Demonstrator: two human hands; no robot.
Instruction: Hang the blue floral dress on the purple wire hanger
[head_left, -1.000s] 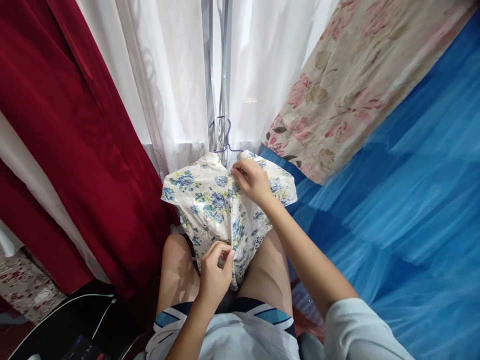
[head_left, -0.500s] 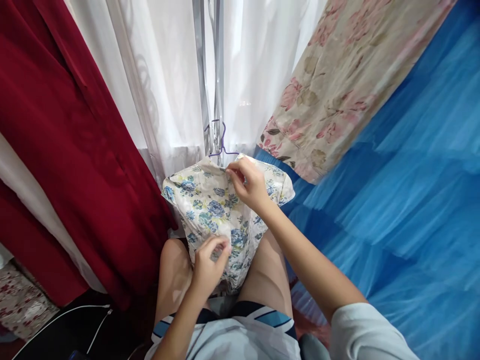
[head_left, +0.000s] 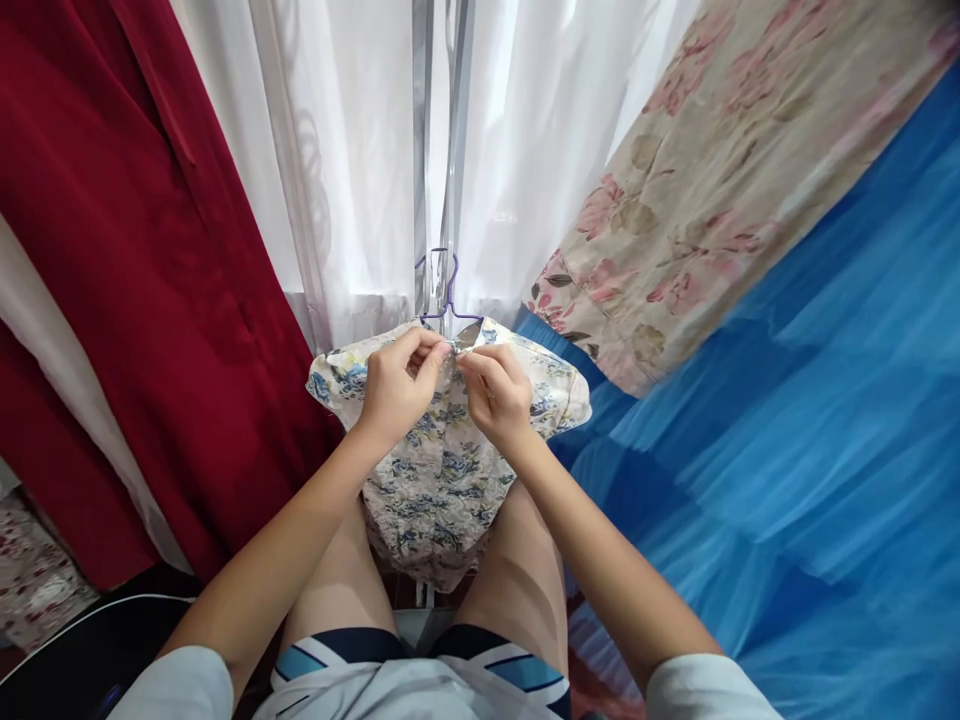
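Observation:
A white blouse with blue flowers (head_left: 442, 470) hangs on a purple hanger (head_left: 452, 290) in front of my knees. At the top of its front, my left hand (head_left: 405, 385) pinches the neckline edge with thumb and index finger. Just to the right, my right hand (head_left: 496, 390) pinches the other side of the same neckline. The fingertips of both hands almost meet at the collar's middle. Whatever small fastening may lie between them is too small to make out.
White curtains (head_left: 352, 180) hang straight ahead behind the hanger. Red cloth (head_left: 172, 300) drapes at left, while floral beige fabric (head_left: 675, 200) and layered blue tulle (head_left: 787, 480) fill the right. A dark round object with a white cable (head_left: 97, 610) sits at lower left.
My left hand has risen from the blouse's lower front to the neckline and now pinches it beside my right hand. My right hand stays at the collar.

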